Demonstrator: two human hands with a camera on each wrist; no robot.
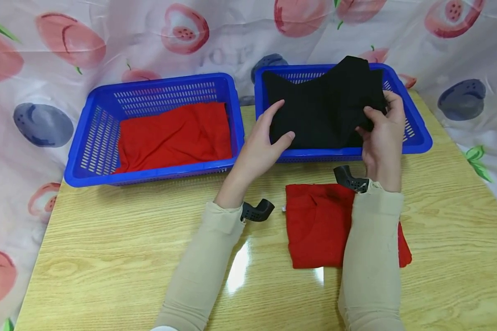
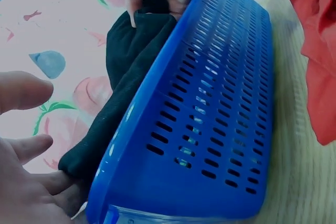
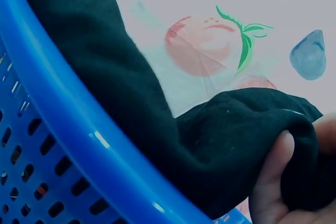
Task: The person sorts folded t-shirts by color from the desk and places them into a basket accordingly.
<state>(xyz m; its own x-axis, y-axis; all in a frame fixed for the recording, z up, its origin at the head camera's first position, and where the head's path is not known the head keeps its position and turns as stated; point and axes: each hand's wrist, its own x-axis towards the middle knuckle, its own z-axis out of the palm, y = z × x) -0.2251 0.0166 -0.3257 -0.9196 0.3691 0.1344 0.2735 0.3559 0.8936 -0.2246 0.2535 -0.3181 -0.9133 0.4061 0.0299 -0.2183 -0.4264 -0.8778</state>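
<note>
Pinching black cloth (image 1: pixel 310 115) at right end with right hand (image 1: pixel 385 133); touching left end with left hand (image 1: pixel 259 143), spread, not gripping; lying lengthwise between both, partly in blue basket (image 1: pixel 314 155)

Table (image 1: pixel 128 257): pale wood grain. Behind: white backdrop cloth (image 1: pixel 128 27), red and blue fruit print. Left blue basket (image 1: pixel 157 172) holds red fabric (image 1: pixel 178 135).

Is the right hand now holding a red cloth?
No, the right hand pinches the black cloth at the right blue basket.
</note>
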